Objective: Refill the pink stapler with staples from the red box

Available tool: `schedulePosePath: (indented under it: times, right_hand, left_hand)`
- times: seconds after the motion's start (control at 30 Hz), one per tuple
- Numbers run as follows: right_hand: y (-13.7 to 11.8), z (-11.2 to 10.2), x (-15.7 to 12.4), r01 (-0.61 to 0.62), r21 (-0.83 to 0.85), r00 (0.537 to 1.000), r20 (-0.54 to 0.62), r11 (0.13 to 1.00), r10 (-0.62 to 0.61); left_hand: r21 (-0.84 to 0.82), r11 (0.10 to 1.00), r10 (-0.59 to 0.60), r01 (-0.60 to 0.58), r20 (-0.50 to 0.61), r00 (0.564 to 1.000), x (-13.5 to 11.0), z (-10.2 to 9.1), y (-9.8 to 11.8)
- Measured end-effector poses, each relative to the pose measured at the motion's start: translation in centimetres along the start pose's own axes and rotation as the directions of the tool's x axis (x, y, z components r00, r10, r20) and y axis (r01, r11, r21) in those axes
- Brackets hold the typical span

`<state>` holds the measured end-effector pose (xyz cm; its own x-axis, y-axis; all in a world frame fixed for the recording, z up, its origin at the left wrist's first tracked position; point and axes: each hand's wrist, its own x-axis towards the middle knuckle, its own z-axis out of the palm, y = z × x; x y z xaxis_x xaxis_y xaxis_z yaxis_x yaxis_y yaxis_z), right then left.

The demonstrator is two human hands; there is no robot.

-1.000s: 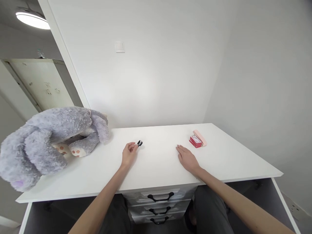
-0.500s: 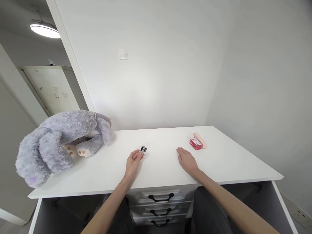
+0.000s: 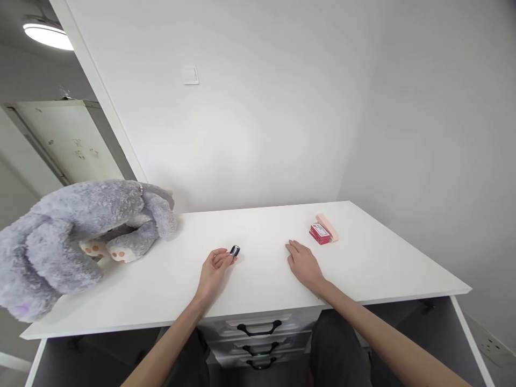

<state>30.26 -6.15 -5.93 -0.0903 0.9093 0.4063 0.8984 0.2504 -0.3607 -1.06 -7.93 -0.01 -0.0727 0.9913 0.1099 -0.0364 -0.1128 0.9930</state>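
Observation:
My left hand (image 3: 215, 266) is closed, pinching a small shiny black-and-silver object (image 3: 234, 251) between thumb and fingers just over the white desk top (image 3: 258, 293). The object's lower end is hidden by my fingertips, and its exact kind cannot be made out. My right hand (image 3: 305, 263) lies palm down on the desk, fingers stretched out, holding nothing. Beyond it to the right sits a stack of small red-and-white boxes (image 3: 320, 233), with a long pale pink case (image 3: 327, 227) against its far side.
A large grey plush toy (image 3: 97, 215) slumps over the desk's left end. Behind the desk rises a white wall with a light switch (image 3: 191, 74). Drawers with black handles (image 3: 259, 328) are below the front edge, between my knees. A power socket (image 3: 489, 341) is low on the right.
The view has shifted, so the plush toy appears farther left. The small object has turned slightly in my left hand's pinch. My right hand stays flat on the desk.

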Motion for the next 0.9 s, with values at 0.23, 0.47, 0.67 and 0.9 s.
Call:
schedulePosePath:
  times: [0.23, 0.47, 0.67, 0.9]
  right_hand:
    - [-2.4, -0.7, 0.8, 0.048, 0.337, 0.998, 0.023, 0.940, -0.060]
    - [-0.4, -3.3, -0.8, 0.355, 0.276, 0.921, 0.062, 0.893, -0.385]
    - [5.2, -7.7, -3.3, 0.416, 0.189, 0.886, 0.135, 0.890, -0.443]
    - [5.3, -8.7, -3.3, 0.306, 0.214, 0.937, 0.105, 0.928, -0.333]
  left_hand:
    - [0.156, 0.985, 0.062, -0.074, 0.079, 0.995, 0.3, 2.3, -0.8]
    - [0.243, 0.965, 0.084, -0.102, 0.083, 0.993, 2.3, 6.2, -2.0]
    - [0.292, 0.946, 0.098, -0.137, 0.146, 0.985, 6.2, 12.7, -2.7]
    - [0.267, 0.941, 0.138, -0.207, 0.256, 0.957, 11.8, 22.0, -4.3]
